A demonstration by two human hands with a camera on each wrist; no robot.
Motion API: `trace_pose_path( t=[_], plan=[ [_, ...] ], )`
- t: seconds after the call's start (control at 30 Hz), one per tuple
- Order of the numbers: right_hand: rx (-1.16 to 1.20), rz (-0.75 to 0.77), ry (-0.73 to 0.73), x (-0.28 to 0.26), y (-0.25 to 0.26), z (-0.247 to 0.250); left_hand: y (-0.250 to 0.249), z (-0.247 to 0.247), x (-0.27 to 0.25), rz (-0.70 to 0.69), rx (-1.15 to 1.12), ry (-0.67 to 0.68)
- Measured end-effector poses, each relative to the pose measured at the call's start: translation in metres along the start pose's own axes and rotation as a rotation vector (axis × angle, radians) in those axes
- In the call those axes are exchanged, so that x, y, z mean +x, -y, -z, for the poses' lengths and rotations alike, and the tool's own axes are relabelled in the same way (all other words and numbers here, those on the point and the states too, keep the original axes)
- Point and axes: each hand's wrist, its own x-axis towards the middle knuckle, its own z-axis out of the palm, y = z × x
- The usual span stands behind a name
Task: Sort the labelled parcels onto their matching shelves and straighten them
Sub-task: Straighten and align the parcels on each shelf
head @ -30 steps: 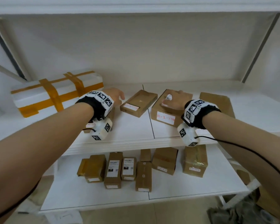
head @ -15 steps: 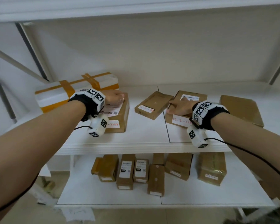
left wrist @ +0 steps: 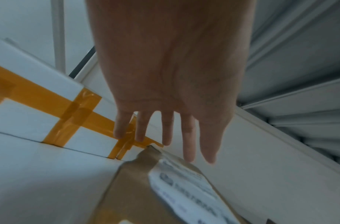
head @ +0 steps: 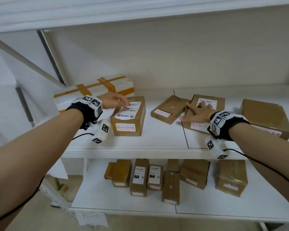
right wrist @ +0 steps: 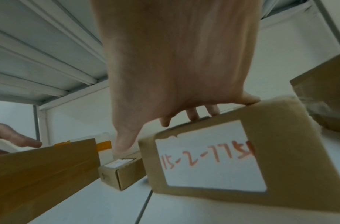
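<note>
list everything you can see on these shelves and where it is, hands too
white foam box: 1, white with orange tape, upper shelf back left
labelled box: 1, brown, upper shelf left of centre, handwritten tag facing front
flat box: 1, brown, upper shelf centre, lying askew
tagged box: 1, brown, upper shelf right of centre, under the right hand
plain box: 1, brown, upper shelf far right
lower-shelf parcels: about eight, brown, in a rough row
shelving: white
left hand: fingers straight, over the labelled box's back left corner
right hand: fingers spread flat on the tagged box
</note>
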Motion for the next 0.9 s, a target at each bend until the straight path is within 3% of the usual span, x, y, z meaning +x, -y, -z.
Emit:
trace_pose_path(
  t=[0.23,0.37,0.6,0.9],
  plan=[
    [0.101,0.011,-0.202,-0.001,0.004,0.001,0.006,-0.017,-0.014,0.085,-0.045,0.025],
    [0.190,-0.133,-0.244,0.005,-0.008,0.013,0.004,-0.020,-0.013,0.101,-0.058,0.027],
    [0.302,-0.280,-0.138,0.014,-0.026,0.001,0.002,-0.018,-0.005,0.110,-0.024,0.057],
    [0.324,-0.171,-0.113,0.006,-0.033,-0.014,-0.007,-0.016,0.003,0.060,0.204,0.032]
  ],
)
